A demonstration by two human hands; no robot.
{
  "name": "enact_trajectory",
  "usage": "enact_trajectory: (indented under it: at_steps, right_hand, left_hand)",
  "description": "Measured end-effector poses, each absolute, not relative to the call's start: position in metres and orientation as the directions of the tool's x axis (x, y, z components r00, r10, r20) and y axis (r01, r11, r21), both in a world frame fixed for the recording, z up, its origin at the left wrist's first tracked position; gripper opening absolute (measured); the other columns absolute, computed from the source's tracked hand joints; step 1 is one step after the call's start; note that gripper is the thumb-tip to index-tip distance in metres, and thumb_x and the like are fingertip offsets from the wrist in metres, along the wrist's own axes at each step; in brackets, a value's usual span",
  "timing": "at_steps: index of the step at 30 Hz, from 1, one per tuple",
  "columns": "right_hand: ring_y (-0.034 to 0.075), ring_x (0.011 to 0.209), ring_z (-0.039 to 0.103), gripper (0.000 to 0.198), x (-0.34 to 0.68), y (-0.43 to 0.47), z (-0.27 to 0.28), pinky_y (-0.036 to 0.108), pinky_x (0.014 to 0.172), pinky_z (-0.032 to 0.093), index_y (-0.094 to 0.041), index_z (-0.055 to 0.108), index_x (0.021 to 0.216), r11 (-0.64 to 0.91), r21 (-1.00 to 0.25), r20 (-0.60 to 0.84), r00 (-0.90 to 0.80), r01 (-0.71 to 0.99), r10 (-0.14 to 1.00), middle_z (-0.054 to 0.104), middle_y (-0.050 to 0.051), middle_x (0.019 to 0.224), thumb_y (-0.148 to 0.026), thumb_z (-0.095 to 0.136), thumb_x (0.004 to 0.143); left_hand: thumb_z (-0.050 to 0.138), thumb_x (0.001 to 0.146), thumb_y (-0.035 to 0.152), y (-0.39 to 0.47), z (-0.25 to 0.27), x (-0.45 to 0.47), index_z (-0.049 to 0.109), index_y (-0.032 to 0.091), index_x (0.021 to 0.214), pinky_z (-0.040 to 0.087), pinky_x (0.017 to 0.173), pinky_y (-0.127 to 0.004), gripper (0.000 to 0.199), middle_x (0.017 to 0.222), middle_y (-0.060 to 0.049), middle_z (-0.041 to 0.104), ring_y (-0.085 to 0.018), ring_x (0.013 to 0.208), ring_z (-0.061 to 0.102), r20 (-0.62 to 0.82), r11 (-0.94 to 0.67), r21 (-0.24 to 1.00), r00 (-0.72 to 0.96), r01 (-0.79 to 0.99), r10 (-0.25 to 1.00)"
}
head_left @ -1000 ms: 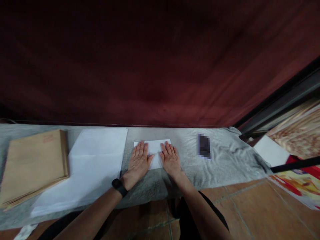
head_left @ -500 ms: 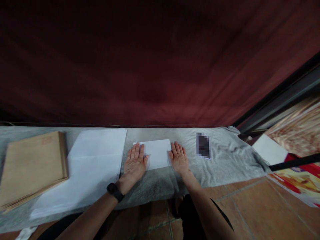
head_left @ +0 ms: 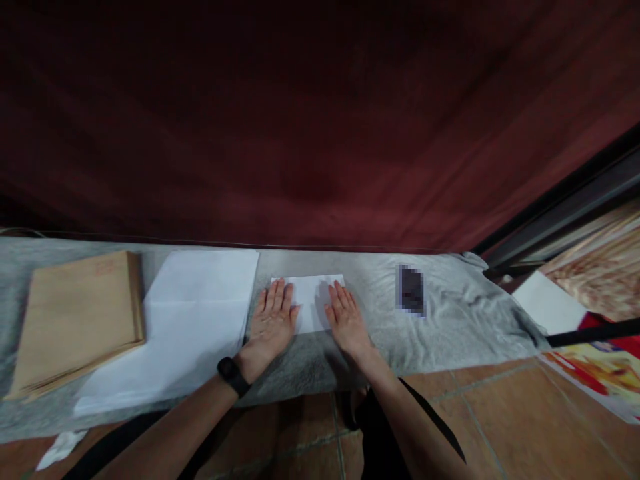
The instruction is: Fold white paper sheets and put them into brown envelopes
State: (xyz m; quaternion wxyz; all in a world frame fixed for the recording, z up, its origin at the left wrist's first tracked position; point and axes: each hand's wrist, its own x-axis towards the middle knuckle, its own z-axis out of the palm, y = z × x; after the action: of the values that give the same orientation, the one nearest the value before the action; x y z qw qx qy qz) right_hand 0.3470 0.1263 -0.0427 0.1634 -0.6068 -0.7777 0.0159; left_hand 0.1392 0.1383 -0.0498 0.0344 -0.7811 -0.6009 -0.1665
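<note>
A small white sheet of paper, which looks folded, lies on the grey cloth in front of me. My left hand rests flat over its left end, fingers stretched away from me. Over the right end lies my right hand, also flat with its fingers extended. Both palms face down, and the paper's two ends are hidden beneath them. Close to the left hand is a stack of larger white paper sheets with a crease across the top one.
Brown envelopes are piled at the far left, overlapping the white sheets. A dark blurred-out object lies on the cloth to the right. Behind hangs a dark red curtain. A colourful printed box stands at the right, over the tiled floor.
My right hand has slid leftward from the paper's right edge onto the paper. My left hand has stayed on the left end. The whole view has shifted slightly.
</note>
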Motion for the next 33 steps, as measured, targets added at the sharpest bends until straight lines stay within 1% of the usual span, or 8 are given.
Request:
enact_trajectory:
  at_steps: [3,7,15,21,24,26,29,33]
  right_hand:
    - [0.023,0.15,0.03,0.051,0.33,0.118,-0.047,0.043,0.121,0.027,-0.021,0.039,0.153,0.348,-0.223,0.208,-0.304,0.911,0.93,0.032,0.006,0.162,-0.037,0.034,0.106]
    - [0.024,0.149,0.031,0.051,0.329,0.114,-0.052,0.044,0.122,0.025,-0.024,0.039,0.153,0.338,-0.2,0.192,-0.302,0.92,0.934,0.033,0.006,0.162,-0.039,0.037,0.105]
    - [0.026,0.147,0.034,0.053,0.349,0.123,-0.052,0.046,0.12,0.025,-0.023,0.036,0.155,0.221,-0.14,0.172,-0.197,0.965,0.965,0.033,0.009,0.161,-0.041,0.036,0.105]
    - [0.028,0.146,0.035,0.055,0.37,0.126,-0.055,0.047,0.118,0.026,-0.015,0.037,0.154,0.093,-0.102,0.176,-0.074,0.99,0.982,0.039,0.013,0.158,-0.04,0.034,0.105]
    - [0.03,0.142,0.039,0.054,0.38,0.128,-0.052,0.048,0.115,0.029,-0.013,0.043,0.151,0.05,-0.105,0.188,-0.03,0.993,0.982,0.042,0.015,0.156,-0.039,0.036,0.104]
    - [0.031,0.135,0.046,0.049,0.384,0.129,-0.047,0.046,0.11,0.036,-0.015,0.05,0.145,0.028,-0.14,0.204,0.001,0.99,0.979,0.049,0.015,0.151,-0.037,0.04,0.102]
    - [0.027,0.113,0.06,0.04,0.385,0.13,-0.039,0.037,0.096,0.045,-0.017,0.061,0.133,-0.012,-0.238,0.203,0.062,0.971,0.977,0.063,0.015,0.13,-0.033,0.044,0.1]
    - [0.02,0.092,0.066,0.029,0.38,0.13,-0.033,0.029,0.082,0.048,-0.019,0.066,0.116,-0.071,-0.357,0.102,0.115,0.932,0.988,0.068,0.009,0.104,-0.033,0.047,0.099]
  left_hand:
    - [0.035,0.099,0.03,0.137,-0.042,0.139,0.04,0.013,0.152,0.019,0.125,-0.049,0.056,0.163,-0.012,0.029,-0.028,0.153,0.019,0.314,-0.402,0.111,0.351,0.909,0.882]
    - [0.036,0.1,0.03,0.138,-0.043,0.135,0.042,0.019,0.151,0.022,0.124,-0.046,0.053,0.161,-0.007,0.035,-0.025,0.151,0.027,0.277,-0.515,0.113,0.471,0.85,0.838]
    - [0.041,0.1,0.043,0.137,-0.049,0.132,0.041,0.029,0.152,0.018,0.124,-0.049,0.054,0.162,-0.004,0.034,-0.026,0.151,0.027,0.241,-0.531,0.133,0.493,0.837,0.836]
    - [0.043,0.1,0.044,0.136,-0.046,0.134,0.042,0.03,0.151,0.018,0.124,-0.05,0.053,0.162,-0.004,0.034,-0.027,0.151,0.028,0.234,-0.518,0.136,0.481,0.844,0.845]
    - [0.044,0.1,0.044,0.136,-0.046,0.134,0.042,0.03,0.151,0.018,0.124,-0.05,0.053,0.161,-0.004,0.035,-0.027,0.151,0.028,0.246,-0.52,0.133,0.48,0.844,0.842]
    - [0.044,0.1,0.043,0.135,-0.046,0.134,0.042,0.029,0.151,0.017,0.124,-0.05,0.053,0.161,-0.005,0.035,-0.027,0.151,0.028,0.242,-0.519,0.122,0.482,0.846,0.842]
    - [0.044,0.1,0.043,0.135,-0.046,0.134,0.041,0.029,0.152,0.017,0.124,-0.05,0.054,0.162,-0.005,0.034,-0.028,0.151,0.027,0.226,-0.515,0.105,0.484,0.851,0.845]
    - [0.042,0.1,0.046,0.136,-0.046,0.135,0.04,0.03,0.152,0.018,0.124,-0.049,0.054,0.162,-0.005,0.034,-0.027,0.151,0.028,0.204,-0.507,0.086,0.483,0.858,0.852]
